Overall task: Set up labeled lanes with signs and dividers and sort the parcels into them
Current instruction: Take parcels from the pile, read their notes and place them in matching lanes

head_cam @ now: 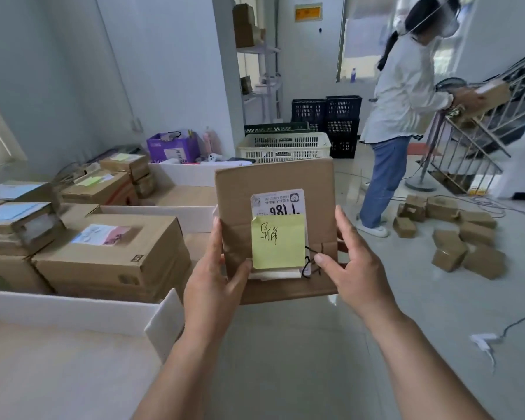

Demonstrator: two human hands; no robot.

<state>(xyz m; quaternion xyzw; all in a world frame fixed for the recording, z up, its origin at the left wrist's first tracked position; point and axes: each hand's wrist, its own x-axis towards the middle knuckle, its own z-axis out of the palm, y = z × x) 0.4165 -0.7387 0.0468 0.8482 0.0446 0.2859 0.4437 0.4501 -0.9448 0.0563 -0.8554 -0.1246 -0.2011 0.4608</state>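
While I hold the parcel (275, 228) up at chest height over the floor, both hands have it by its side edges: left hand (212, 277) curled on the left edge with the thumb near the yellow note (278, 241), right hand (353, 268) on the right edge, thumb on the front. Flat cardboard box, looks stiff and probably light; edge grip seems fine, note and shipping label (278, 203) could peel, so keep thumbs off them. Left of it, white dividers (73, 310) mark lanes that hold stacked boxes (112, 256). Beyond, a white crate (285, 147) and black crates (343, 116). Right, loose small parcels (455, 234) lie on the floor, cables near them. Another person (403, 110) stands by the stair rail, well apart. Nearest divider corner (165, 322) sits just below my left wrist, could snag.
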